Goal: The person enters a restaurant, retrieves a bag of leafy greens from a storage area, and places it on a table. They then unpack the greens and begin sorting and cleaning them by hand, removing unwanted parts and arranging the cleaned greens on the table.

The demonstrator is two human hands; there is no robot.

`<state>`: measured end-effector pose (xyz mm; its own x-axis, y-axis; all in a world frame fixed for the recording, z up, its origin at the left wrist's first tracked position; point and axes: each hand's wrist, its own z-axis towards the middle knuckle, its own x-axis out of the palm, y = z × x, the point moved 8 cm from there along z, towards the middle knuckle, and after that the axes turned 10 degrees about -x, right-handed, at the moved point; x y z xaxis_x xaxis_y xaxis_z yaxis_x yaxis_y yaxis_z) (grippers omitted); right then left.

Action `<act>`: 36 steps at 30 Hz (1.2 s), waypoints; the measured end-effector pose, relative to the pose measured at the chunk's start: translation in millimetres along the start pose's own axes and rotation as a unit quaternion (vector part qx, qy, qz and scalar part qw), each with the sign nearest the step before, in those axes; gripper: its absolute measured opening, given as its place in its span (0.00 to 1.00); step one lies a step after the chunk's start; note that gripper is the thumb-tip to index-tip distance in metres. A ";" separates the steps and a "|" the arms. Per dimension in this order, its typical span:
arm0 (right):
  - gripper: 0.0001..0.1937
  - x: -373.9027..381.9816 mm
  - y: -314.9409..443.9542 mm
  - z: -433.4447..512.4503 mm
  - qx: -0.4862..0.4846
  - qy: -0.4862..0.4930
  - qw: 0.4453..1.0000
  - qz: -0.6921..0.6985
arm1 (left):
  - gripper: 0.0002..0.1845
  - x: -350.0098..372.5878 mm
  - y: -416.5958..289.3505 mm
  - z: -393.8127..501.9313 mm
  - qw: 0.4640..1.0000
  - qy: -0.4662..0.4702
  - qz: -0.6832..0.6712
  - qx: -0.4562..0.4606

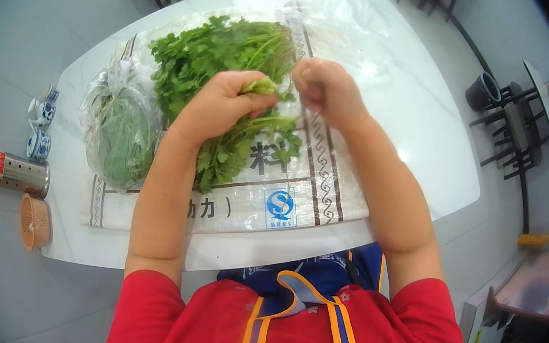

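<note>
My left hand point(234, 101) is closed around a bunch of leafy green herb stems point(260, 86), which look like cilantro or leaf celery; leaves hang below it. Just right of it my right hand point(324, 89) is curled, with thin stem pieces at its fingertips. Behind both hands a large pile of the same greens point(207, 53) lies on a flattened white woven sack point(243, 214), leaves to the left and stems to the right. A knotted clear plastic bag point(124, 131) with thin green vegetables sits on the sack's left part.
The sack lies on a white marble-look table point(412, 153). Clear plastic film point(332, 7) is at its far side. Along the left edge stand a chopstick holder point(27, 176), an orange plastic basket point(34, 223) and blue-and-white pots point(40, 143). A black bin point(482, 91) is beyond the right side.
</note>
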<state>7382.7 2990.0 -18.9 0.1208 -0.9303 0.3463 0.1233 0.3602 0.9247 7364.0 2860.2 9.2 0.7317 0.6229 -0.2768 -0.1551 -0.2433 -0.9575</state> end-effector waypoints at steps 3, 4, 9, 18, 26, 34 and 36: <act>0.14 -12.9 9.4 2.5 -0.055 -0.041 0.966 -0.248 | 0.06 -4.5 0.5 0.6 0.999 -0.002 -0.031 0.005; 0.14 -9.0 19.1 3.0 -0.114 -0.033 0.938 -0.326 | 0.06 -6.0 1.5 0.7 1.000 -0.010 -0.026 -0.003; 0.15 15.9 38.0 -2.7 -0.198 0.060 0.870 -0.447 | 0.06 -13.7 -1.6 -1.6 0.999 -0.033 -0.004 -0.031; 0.10 32.5 36.8 -10.3 -0.124 0.146 0.815 -0.546 | 0.07 -17.6 -0.3 -1.3 0.996 -0.086 0.013 -0.031; 0.06 43.6 37.2 -13.7 -0.269 0.102 0.737 -0.611 | 0.09 -6.6 -0.7 -0.4 0.993 -0.058 0.092 -0.036; 0.05 52.5 31.0 -15.9 -0.336 0.096 0.698 -0.625 | 0.11 -10.3 8.6 1.5 0.989 -0.070 0.112 -0.073; 0.06 55.1 29.4 -16.9 -0.350 0.092 0.684 -0.634 | 0.11 -9.1 8.5 1.8 0.991 -0.062 0.099 -0.061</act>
<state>7409.7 2950.5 24.7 -0.4055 -0.5249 -0.7484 0.6775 -0.7222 0.1394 7354.8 2853.8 3.4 0.6068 0.6388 -0.4730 -0.1996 -0.4536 -0.8686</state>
